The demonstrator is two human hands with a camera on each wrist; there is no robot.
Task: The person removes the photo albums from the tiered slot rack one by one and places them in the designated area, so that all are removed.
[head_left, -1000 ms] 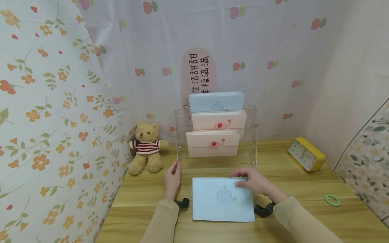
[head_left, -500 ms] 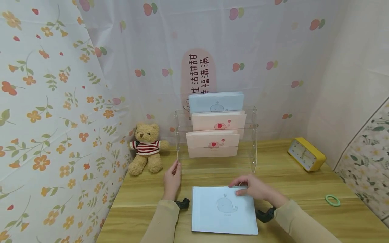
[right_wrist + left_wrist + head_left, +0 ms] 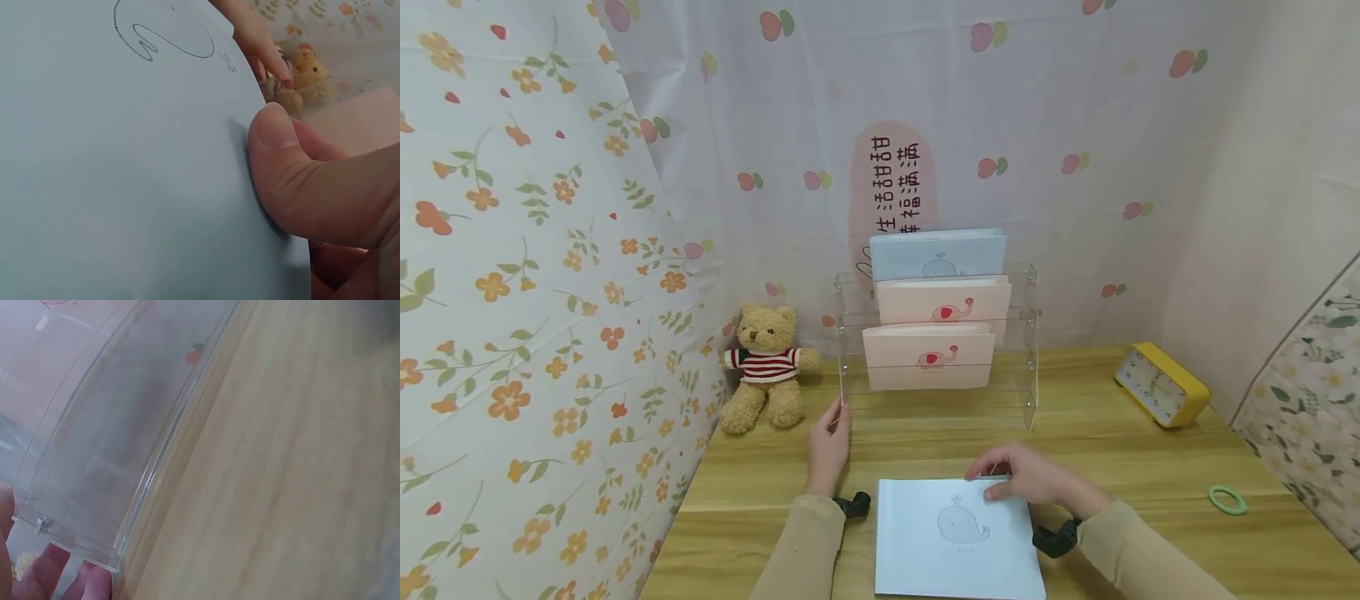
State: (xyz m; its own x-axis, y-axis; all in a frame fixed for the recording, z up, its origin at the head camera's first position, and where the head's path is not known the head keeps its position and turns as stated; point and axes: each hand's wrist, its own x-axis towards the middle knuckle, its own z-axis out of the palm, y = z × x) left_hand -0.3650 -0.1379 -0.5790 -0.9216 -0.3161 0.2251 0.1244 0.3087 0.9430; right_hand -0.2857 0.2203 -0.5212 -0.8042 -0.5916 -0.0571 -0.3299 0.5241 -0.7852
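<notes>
Booklet (image 3: 958, 542) with whale cover slid nearer person across surface (image 3: 1150, 467), right hand (image 3: 1030, 477) pinching far edge. Left hand (image 3: 827, 442) still steadies acrylic rack (image 3: 1030, 333), fingers on corner. Booklet being lifted clear.

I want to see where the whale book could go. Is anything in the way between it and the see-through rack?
Nothing visible is. The blue whale book lies flat on the table, pinched by the right hand. Only bare wood shows between it and the clear rack. The left hand touches the rack's left front corner, off to the side.
</notes>
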